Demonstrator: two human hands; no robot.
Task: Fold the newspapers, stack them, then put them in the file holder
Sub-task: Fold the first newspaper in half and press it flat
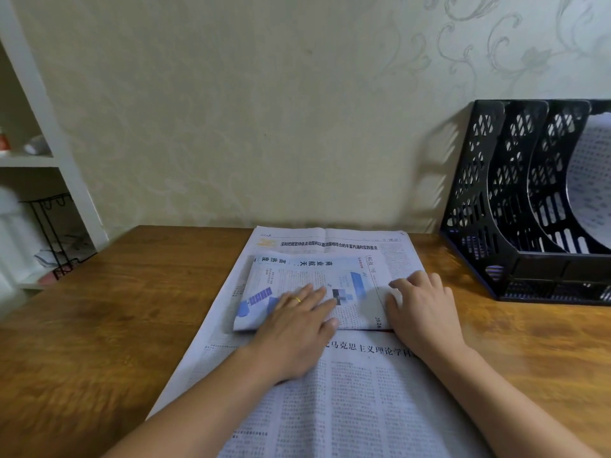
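Folded newspaper [314, 289] lies on an open newspaper [330, 391] on the table [99, 342]. My left hand [297, 328] presses it flat, fingers straight; my right hand [421, 309] covers its right edge, fingertips bent, grip unclear. File holder [515, 200] far right, cropped; paper inside.

The folded newspaper [317, 285] read "商业航天", "16" and "2026". The unfolded newspaper [347, 408] beneath carried a far headline "深刻把握坚持依法治国和以德治国相结合的丰富内涵和实践要求" and, nearer, "马克思主义理论学科".

Your left hand [296, 317] lies flat, fingers straight, ring showing; your right hand [420, 310] presses down, fingers slightly bent.
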